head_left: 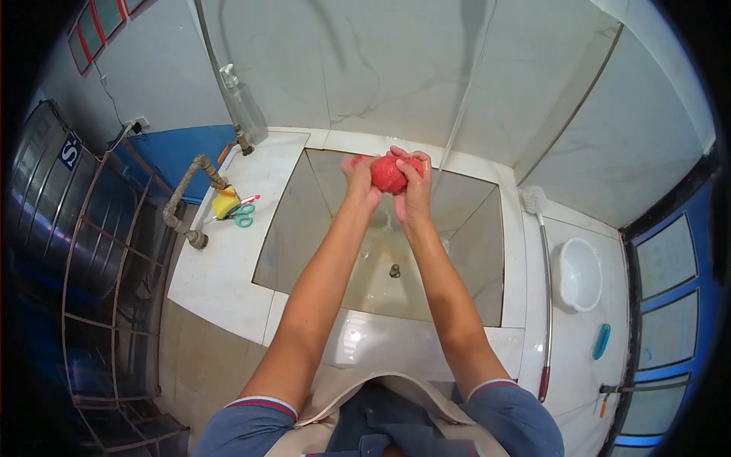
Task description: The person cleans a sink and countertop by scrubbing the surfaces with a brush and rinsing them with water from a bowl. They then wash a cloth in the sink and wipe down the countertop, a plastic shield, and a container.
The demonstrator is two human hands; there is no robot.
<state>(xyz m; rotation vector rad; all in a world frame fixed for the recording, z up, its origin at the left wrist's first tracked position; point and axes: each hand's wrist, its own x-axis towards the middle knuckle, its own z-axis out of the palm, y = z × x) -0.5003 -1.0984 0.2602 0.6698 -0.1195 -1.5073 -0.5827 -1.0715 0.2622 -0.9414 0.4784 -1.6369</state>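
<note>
A wad of wet-looking red cloth point(389, 175) is bunched into a ball between my two hands, above the far part of a sunken tiled sink point(304, 228). My left hand point(361, 181) presses on its left side, fingers partly hidden, with a bit of red showing by the fingertips. Wrapped round the right side, my right hand point(413, 186) has its thumb across the front of the cloth. Water appears to fall below the hands toward the drain fitting point(394, 270) in the sink floor.
Left ledge: teal-handled scissors point(244, 216), a yellow sponge-like item point(225, 202), a rusty pipe point(183, 190) and a clear pump bottle point(245, 107). Right ledge: a long-handled brush point(544, 282), a white basin point(580, 274) and a teal brush point(601, 341). A metal tank point(68, 206) stands far left.
</note>
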